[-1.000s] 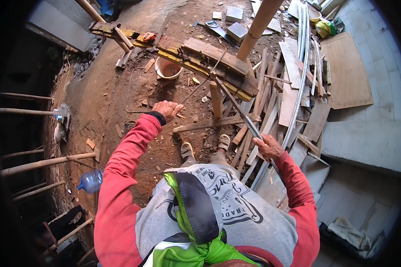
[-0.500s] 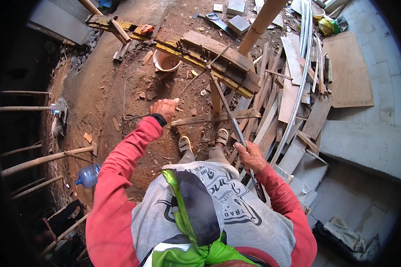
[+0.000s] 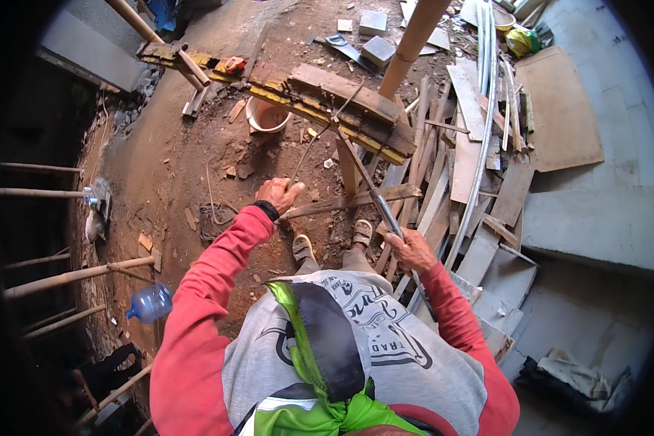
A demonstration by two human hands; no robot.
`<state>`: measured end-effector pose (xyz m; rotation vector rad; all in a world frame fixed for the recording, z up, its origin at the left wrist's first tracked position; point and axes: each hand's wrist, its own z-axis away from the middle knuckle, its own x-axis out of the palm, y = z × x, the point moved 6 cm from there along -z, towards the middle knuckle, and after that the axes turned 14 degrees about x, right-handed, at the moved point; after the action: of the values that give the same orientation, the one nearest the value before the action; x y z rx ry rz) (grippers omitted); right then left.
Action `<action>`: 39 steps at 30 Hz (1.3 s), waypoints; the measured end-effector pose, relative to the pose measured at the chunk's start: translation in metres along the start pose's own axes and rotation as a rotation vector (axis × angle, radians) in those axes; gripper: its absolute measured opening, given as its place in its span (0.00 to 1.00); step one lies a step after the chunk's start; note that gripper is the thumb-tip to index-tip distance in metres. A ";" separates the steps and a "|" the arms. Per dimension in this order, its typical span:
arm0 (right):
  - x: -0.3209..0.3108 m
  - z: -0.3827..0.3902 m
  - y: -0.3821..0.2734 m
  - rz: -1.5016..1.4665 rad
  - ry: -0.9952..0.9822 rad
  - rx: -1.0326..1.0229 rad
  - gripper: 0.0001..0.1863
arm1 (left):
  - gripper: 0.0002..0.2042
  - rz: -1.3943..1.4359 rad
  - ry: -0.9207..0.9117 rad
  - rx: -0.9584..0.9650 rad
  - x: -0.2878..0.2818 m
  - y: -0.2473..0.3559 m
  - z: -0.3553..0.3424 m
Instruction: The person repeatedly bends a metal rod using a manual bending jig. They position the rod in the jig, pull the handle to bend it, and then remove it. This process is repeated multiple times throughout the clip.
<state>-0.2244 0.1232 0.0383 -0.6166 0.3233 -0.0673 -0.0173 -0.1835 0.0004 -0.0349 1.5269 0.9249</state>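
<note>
My left hand (image 3: 280,192) is closed around the lower end of a thin metal rod (image 3: 311,147). This rod slants up to the top of a rough plank bench (image 3: 287,99), where a bent end sticks up past the wood. In my right hand (image 3: 412,251) I grip a long metal bar (image 3: 387,211). The bar's far, narrower end meets the rod at the bench's near edge; how the two join is too small to make out. Its thicker near end runs down past my hand beside my shirt.
Scrap boards (image 3: 443,167) and long metal channels (image 3: 479,138) are heaped on the right. A bucket (image 3: 267,115) stands below the bench, near a bamboo post (image 3: 414,47). A loose timber (image 3: 352,200) lies before my feet. Left are a water jug (image 3: 150,304) and bamboo poles (image 3: 80,275).
My left hand has moved right and toward me with the rod. My right hand stays on the bar with little shift. The whole view has shifted slightly.
</note>
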 end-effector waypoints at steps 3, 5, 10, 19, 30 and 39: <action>-0.021 -0.006 0.020 0.006 -0.006 -0.104 0.19 | 0.24 0.375 0.044 0.061 -0.030 0.005 -0.002; -0.024 0.009 0.010 -0.106 -0.096 -0.004 0.19 | 0.20 0.902 0.003 -0.088 -0.046 -0.008 0.000; -0.014 -0.009 0.006 -0.095 -0.125 -0.012 0.19 | 0.09 1.390 0.090 -0.537 -0.028 -0.038 0.011; 0.019 -0.029 0.033 0.052 -0.026 -0.088 0.22 | 0.12 1.476 0.031 -0.780 0.004 -0.088 0.005; 0.066 -0.020 0.021 0.034 0.109 -0.102 0.19 | 0.15 1.496 0.184 -0.720 -0.010 -0.065 0.010; 0.129 -0.030 0.006 -0.049 0.206 -0.191 0.18 | 0.16 1.510 0.346 -0.702 0.001 -0.075 0.016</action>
<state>-0.1115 0.0907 -0.0240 -0.8088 0.5179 -0.1484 0.0357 -0.2247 -0.0376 0.5460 1.2890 2.7264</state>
